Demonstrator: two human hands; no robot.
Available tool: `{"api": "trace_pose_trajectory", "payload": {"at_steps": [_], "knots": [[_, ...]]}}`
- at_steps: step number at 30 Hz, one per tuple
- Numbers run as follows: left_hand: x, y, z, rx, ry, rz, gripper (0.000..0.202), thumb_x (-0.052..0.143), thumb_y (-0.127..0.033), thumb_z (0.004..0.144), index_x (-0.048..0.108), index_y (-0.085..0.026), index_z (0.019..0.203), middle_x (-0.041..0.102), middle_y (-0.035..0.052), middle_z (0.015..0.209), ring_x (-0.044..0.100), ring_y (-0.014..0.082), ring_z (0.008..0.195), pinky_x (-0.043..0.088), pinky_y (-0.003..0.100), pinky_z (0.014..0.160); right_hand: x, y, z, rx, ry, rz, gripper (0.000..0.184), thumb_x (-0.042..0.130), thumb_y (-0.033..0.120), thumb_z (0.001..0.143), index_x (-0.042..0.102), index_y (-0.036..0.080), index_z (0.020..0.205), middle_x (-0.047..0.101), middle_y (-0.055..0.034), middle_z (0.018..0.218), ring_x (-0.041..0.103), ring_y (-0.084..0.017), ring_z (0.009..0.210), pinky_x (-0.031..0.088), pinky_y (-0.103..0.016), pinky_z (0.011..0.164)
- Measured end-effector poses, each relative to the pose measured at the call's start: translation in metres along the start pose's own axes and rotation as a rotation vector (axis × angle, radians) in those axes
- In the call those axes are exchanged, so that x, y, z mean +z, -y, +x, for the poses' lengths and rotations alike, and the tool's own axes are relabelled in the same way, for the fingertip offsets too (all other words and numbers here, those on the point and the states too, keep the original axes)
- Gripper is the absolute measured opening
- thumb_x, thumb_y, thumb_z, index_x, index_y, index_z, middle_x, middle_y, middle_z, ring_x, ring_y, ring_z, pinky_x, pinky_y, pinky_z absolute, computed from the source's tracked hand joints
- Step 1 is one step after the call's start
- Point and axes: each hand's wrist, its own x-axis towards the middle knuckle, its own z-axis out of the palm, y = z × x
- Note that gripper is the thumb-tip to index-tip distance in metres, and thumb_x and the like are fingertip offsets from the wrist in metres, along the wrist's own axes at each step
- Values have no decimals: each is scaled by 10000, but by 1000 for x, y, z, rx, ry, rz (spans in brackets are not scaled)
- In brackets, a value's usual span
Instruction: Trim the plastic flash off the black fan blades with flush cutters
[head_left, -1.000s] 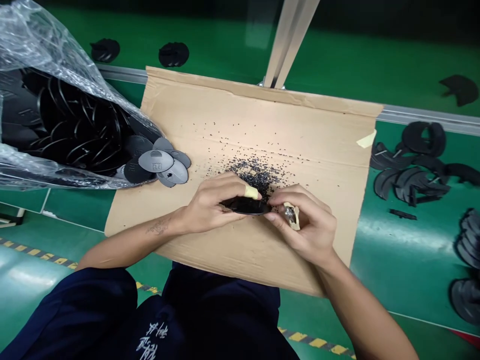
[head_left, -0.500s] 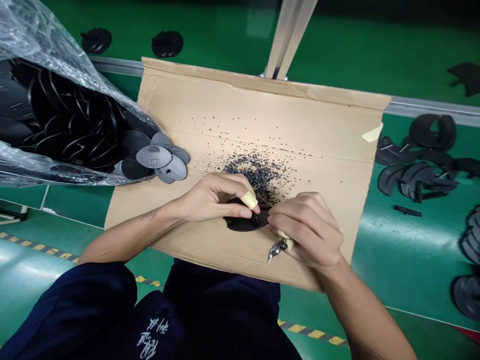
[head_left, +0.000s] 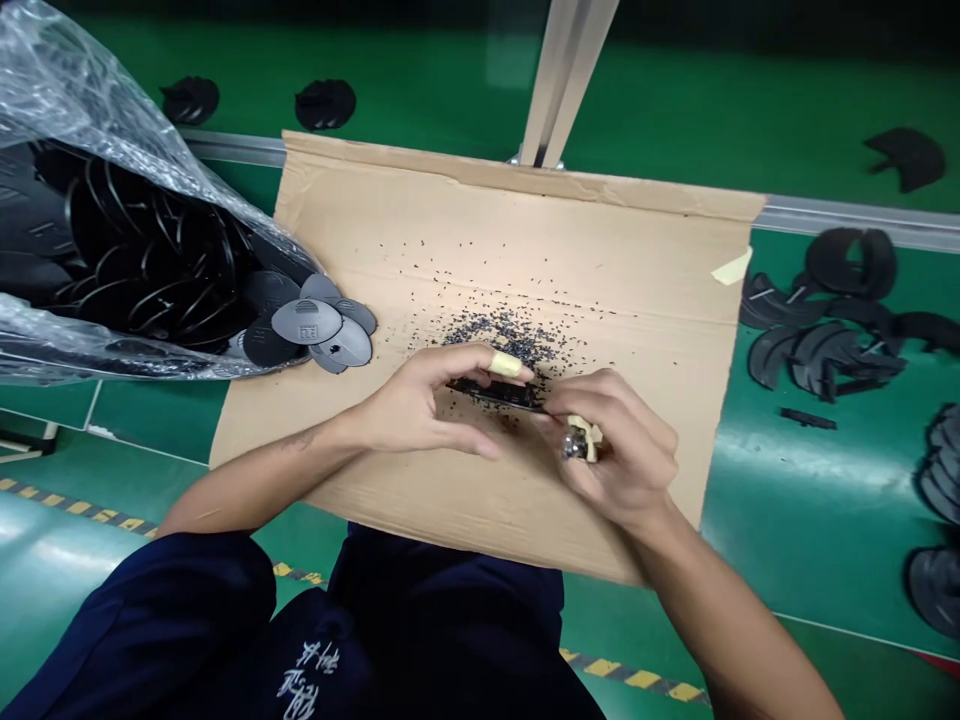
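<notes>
A thin black plastic disc (head_left: pixel 499 393) is tipped nearly edge-on above the cardboard. My right hand (head_left: pixel 619 440) is closed, pinching the disc's right edge with thumb and fingertips. Tucked in the same hand is a small metal tool (head_left: pixel 576 443) wrapped in yellow tape; its kind is hard to make out. My left hand (head_left: pixel 420 405) has its thumb held away from the disc, while its fingers, one taped yellow, reach over the disc's far side and seem to touch it. Behind the disc, many tiny black plastic bits (head_left: pixel 510 335) lie scattered.
A cardboard sheet (head_left: pixel 360 220) covers the green worktop. On the left, a clear plastic bag (head_left: pixel 135 110) spills black discs (head_left: pixel 306 320) onto it. Curved black parts (head_left: pixel 847 360) lie to the right, and a metal post (head_left: pixel 566 80) rises at the back.
The disc has tilted from lying nearly flat to almost edge-on. My left thumb has come off it, and the metal tool in my right hand has turned and moved up.
</notes>
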Motion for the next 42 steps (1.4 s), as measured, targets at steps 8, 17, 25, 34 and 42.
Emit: {"api": "trace_pose_trajectory", "payload": {"at_steps": [8, 17, 25, 34, 42], "knots": [[1, 6, -2, 216, -142, 277, 197, 761, -194, 896, 769, -180, 1092, 778, 84, 992, 729, 144, 921, 597, 245, 801, -15, -11, 3, 82, 142, -176, 150, 654, 143, 907, 665, 224, 1032, 743, -79, 949, 692, -218, 840, 543, -363, 718], [2, 6, -3, 231, -94, 277, 221, 750, -119, 888, 752, -150, 1107, 759, 97, 986, 709, 132, 907, 579, 241, 796, -11, -17, -3, -1, 229, -421, 115, 622, 192, 950, 661, 196, 1058, 732, -70, 873, 620, -205, 739, 431, -352, 644], [4, 12, -5, 221, -104, 220, 201, 756, -180, 898, 769, -170, 1098, 770, 97, 975, 717, 143, 890, 577, 251, 778, -11, -16, -2, -15, 223, -441, 113, 634, 193, 957, 693, 205, 1052, 718, -60, 829, 590, -195, 698, 420, -349, 634], [9, 10, -5, 184, -119, 240, 174, 771, -245, 895, 768, -176, 1054, 778, 75, 949, 719, 137, 850, 576, 238, 734, -13, -9, -2, -41, 233, -587, 122, 610, 170, 972, 717, 169, 913, 676, -19, 680, 581, -146, 617, 409, -294, 602], [5, 1, -2, 223, -47, 500, 204, 703, -194, 927, 717, -182, 1130, 736, 62, 961, 662, 143, 858, 540, 269, 732, -13, -13, 1, -6, 256, -745, 197, 531, 146, 951, 716, 172, 887, 650, -34, 690, 511, -168, 636, 349, -308, 612]]}}
